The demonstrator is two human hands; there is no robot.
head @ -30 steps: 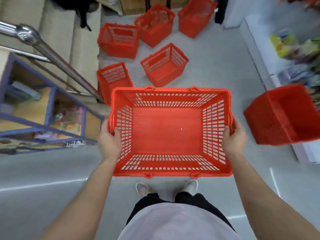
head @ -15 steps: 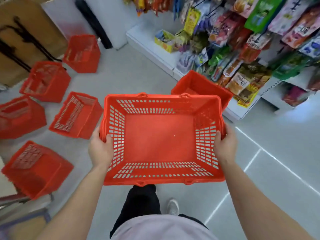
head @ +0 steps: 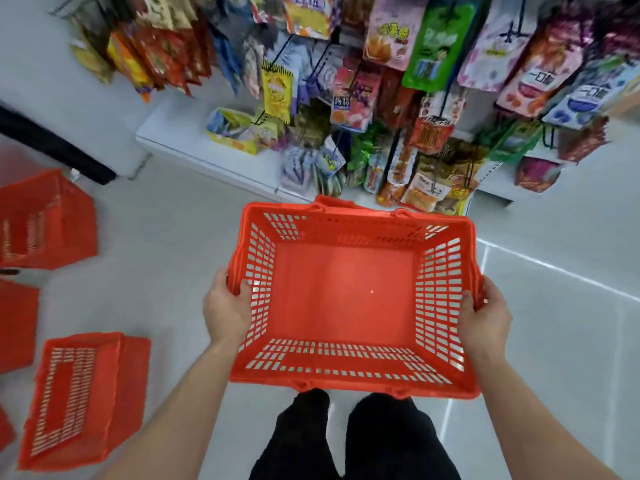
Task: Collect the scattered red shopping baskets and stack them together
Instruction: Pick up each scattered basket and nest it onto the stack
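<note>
Since half a second ago the view has swung toward the snack shelf (head: pixel 194 140), which now fills the top of the picture, and the loose baskets have slid off to the left edge; the grip on the carried basket is unchanged.

Both thumbs hook over the rim of the held basket (head: pixel 346 299) and press on the inside of its mesh walls. The other fingers wrap under the outer sides and are hidden by the basket, except a few fingertips of the right hand (head: pixel 485 320) that show past the rim. The left hand (head: pixel 225 310) grips the left short wall, the right hand the right short wall. The basket is upright, open side up, empty, held in the air above the person's black trousers (head: pixel 388 441).

Beyond the held basket's far rim, a red edge of another basket (head: pixel 334 201) peeks out, almost wholly covered; how it lies cannot be told.

Left of the held basket, on the grey floor (head: pixel 173 237), one basket (head: pixel 83 396) lies on its side. Farther left and up, a second basket (head: pixel 48 220) is blurred and cut by the frame. Between them a red slab (head: pixel 17 323) is cut off too much to make out.

Hanging snack packets (head: pixel 433 43) above the held basket are blurred; their print cannot be read.
</note>
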